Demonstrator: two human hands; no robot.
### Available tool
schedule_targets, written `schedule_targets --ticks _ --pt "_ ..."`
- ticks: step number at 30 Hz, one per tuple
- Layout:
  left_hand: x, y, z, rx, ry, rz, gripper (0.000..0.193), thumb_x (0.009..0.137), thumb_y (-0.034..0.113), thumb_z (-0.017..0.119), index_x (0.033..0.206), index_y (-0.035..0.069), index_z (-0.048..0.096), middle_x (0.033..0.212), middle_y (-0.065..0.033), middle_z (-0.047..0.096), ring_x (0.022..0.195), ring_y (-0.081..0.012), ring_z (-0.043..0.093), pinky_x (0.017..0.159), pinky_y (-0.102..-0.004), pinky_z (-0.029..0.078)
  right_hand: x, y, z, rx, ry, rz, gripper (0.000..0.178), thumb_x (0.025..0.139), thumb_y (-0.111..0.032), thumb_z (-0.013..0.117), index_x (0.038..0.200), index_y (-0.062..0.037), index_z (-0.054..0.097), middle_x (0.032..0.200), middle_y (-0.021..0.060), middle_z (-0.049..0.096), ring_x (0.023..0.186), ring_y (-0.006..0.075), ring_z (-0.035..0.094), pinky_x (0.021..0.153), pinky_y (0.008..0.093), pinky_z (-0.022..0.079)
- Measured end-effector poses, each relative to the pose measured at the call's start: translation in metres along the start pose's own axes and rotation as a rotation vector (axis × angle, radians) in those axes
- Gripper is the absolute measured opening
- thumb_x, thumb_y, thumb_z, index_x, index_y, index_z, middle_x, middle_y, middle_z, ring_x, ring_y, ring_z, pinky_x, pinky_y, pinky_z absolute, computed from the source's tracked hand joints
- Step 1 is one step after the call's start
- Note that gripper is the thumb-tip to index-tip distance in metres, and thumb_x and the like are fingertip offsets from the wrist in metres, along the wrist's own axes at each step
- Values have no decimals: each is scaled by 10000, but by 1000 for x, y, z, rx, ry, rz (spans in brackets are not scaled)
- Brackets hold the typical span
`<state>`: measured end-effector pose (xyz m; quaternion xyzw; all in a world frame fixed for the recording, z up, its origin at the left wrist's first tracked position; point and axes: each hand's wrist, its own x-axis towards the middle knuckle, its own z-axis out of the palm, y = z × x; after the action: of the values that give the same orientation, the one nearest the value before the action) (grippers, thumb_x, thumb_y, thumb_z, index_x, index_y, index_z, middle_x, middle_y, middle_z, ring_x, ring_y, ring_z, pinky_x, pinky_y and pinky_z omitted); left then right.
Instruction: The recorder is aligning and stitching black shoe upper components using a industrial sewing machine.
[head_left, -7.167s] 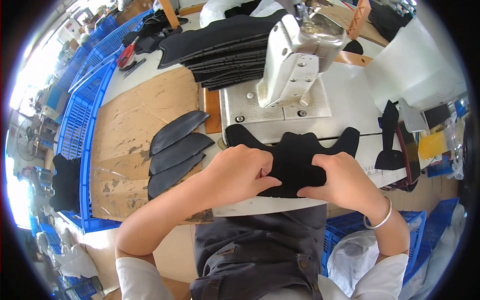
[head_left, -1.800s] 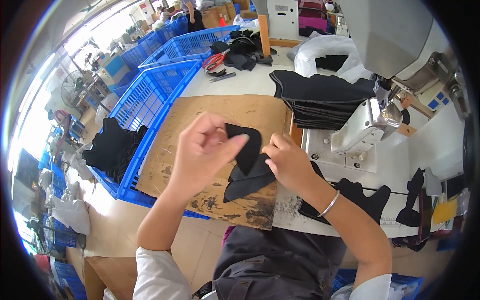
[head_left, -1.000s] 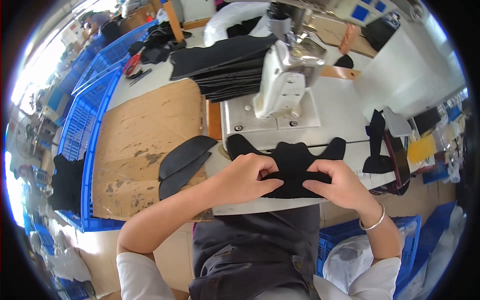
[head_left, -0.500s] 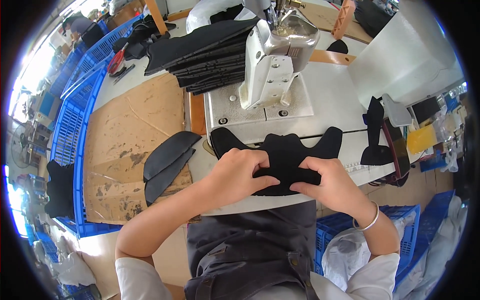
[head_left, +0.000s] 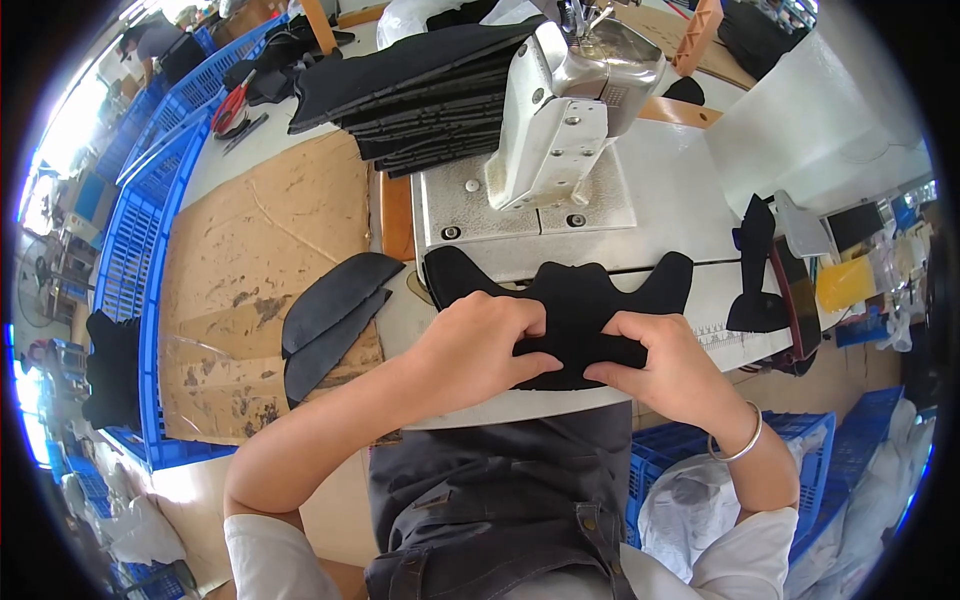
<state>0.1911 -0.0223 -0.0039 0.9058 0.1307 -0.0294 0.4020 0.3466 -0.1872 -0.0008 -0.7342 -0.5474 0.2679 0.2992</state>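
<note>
A black fabric piece (head_left: 580,300) with a lobed, winged outline lies flat on the white desk (head_left: 680,200), just in front of both hands and partly under them. Its two upper wings spread left and right, and its near edge is folded or doubled where the fingers meet. The cloth looks matte and thick, with clean cut edges.

The left hand (head_left: 470,345) is closed on the near left part of the piece, thumb and fingers pinching it. The right hand (head_left: 665,365) grips the near right part the same way, its fingertips almost touching those of the left; a silver bracelet (head_left: 740,445) sits on its wrist.

Straight beyond the hands stands a grey-white sewing machine (head_left: 560,110) on its metal plate. Left of the left hand, two curved black pieces (head_left: 335,315) overlap on a worn brown cardboard sheet (head_left: 270,240). Farther out beyond them rises a stack of black cut pieces (head_left: 410,90), with red-handled scissors (head_left: 232,103) to its left. Blue plastic crates (head_left: 140,220) line the far left edge of the desk. Right of the right hand, a small black fabric piece (head_left: 752,265) hangs at the desk's edge. The room around is a crowded workshop with more blue crates on the floor.
</note>
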Motion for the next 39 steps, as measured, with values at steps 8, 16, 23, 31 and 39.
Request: schedule_targets --ticks 8,16,23,31,39 --pt "-2 -11 12 28 143 124 335 765 268 771 763 0 571 621 -136 559 546 -293 556 514 -363 412 1 0 3 -80 14 -41 361 694 -184 804 905 36 610 718 206 618 665 375 619 587 395 471" --pt "-7 -3 -8 192 92 -7 335 795 308 746 756 20 580 637 -123 610 631 -314 626 565 -376 462 13 -14 -4 -289 -124 32 468 669 -297 815 930 46 632 708 204 640 713 367 650 638 409 508" --pt "-11 -15 -14 62 -9 -10 288 798 275 738 748 26 602 672 -109 636 677 -305 639 594 -377 474 13 -16 -4 -291 -135 61 483 657 -316 816 914 55 643 702 223 639 697 372 651 654 406 512" --pt "-16 -12 -8 123 -34 -43 282 813 265 730 784 32 574 734 -96 645 702 -283 642 596 -350 467 12 -14 -3 -306 -132 33 477 661 -312 815 919 51 644 702 223 637 698 374 648 651 415 510" --pt "-44 19 63 508 315 228 719 757 343 694 1353 19 454 1439 -175 400 1339 -317 379 1076 -431 323 10 -9 -4 -437 0 -49 432 680 -315 817 849 15 596 595 192 564 605 357 599 552 399 443"
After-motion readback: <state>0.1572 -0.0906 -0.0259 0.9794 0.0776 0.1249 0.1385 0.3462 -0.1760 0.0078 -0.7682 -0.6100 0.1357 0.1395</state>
